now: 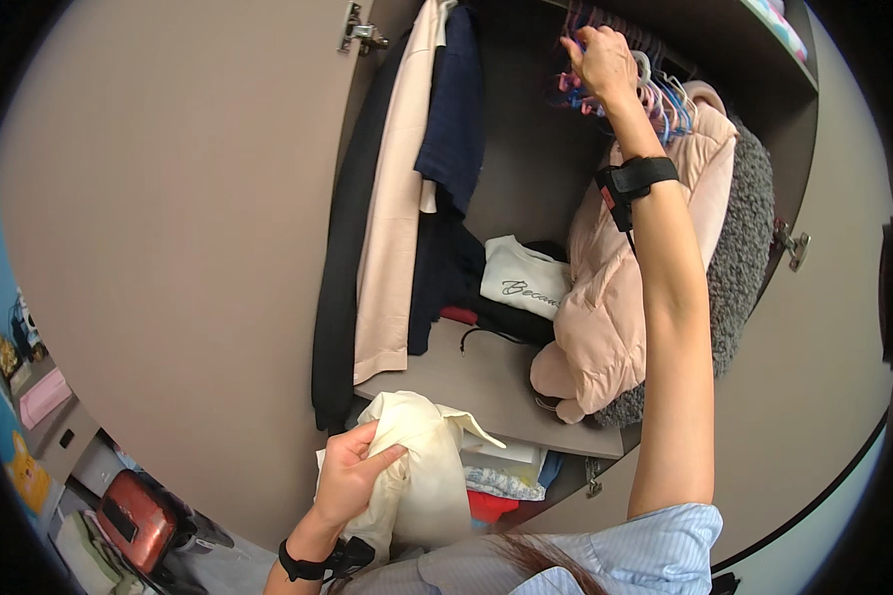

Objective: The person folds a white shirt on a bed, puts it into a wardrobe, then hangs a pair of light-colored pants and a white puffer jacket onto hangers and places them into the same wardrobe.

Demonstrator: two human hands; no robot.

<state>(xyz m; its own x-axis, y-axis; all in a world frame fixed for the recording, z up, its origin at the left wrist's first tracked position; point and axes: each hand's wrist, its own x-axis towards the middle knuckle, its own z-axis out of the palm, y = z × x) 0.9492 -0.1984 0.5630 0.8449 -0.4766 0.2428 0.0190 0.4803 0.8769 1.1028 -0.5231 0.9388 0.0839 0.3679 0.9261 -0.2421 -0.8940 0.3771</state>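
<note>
My left hand [353,472] grips a cream-coloured collared garment [431,476] low in front of my body, thumb and fingers pinching its fabric. Its lower part bunches against me. High up inside the wardrobe, my right hand [603,63] reaches to a cluster of clothes hangers [662,97] in pink, blue and white. Its fingers are bent close to the hangers; whether they grasp one is not clear. A pale pink padded jacket [610,297] hangs below, partly behind my right forearm.
At the left hang a black garment [353,282], a beige one [394,223] and a navy one [454,111]. A folded white top [525,275] lies on the wardrobe shelf [484,379]. A grey fleecy garment [744,238] hangs at the right. The wardrobe door [186,223] stands open.
</note>
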